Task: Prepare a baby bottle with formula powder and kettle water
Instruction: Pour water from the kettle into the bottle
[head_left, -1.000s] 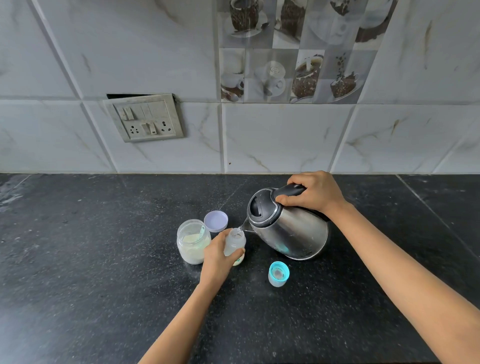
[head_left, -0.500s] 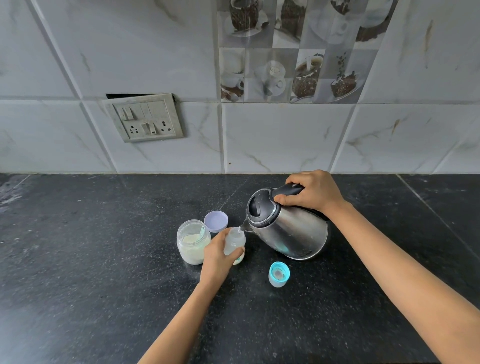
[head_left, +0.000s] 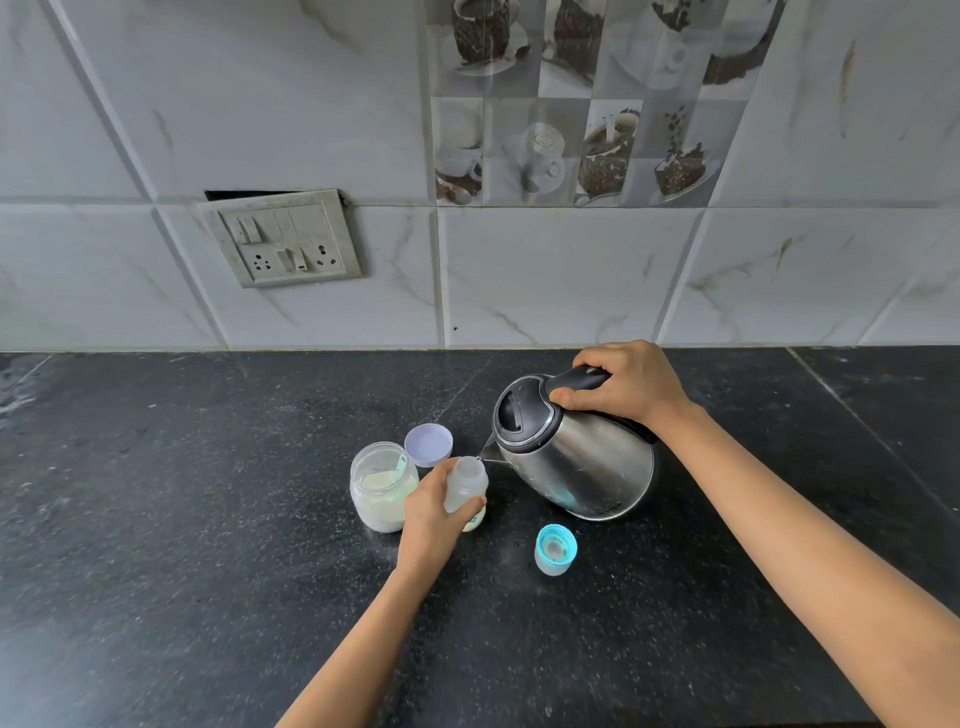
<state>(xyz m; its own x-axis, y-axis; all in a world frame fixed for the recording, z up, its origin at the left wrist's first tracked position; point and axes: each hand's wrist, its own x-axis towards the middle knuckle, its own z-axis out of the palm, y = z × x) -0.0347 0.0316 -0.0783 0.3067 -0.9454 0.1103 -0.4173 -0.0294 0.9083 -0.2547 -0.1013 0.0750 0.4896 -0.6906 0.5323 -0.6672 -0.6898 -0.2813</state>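
A small clear baby bottle (head_left: 467, 480) stands uncapped on the black counter, and my left hand (head_left: 431, 514) grips its body. My right hand (head_left: 626, 382) holds the black handle of a steel kettle (head_left: 576, 457), which is tilted left with its spout right over the bottle's mouth. An open glass jar of pale formula powder (head_left: 382, 488) with a scoop inside stands just left of the bottle. The bottle's teal cap with teat (head_left: 555, 550) sits on the counter in front of the kettle.
The jar's lilac lid (head_left: 428, 444) lies upturned behind the jar and bottle. A switch and socket plate (head_left: 283, 236) hangs on the tiled wall above the black stone counter (head_left: 182, 519).
The kettle has tipped very slightly further toward the bottle. Both hands keep their grips and the bottle has not moved.
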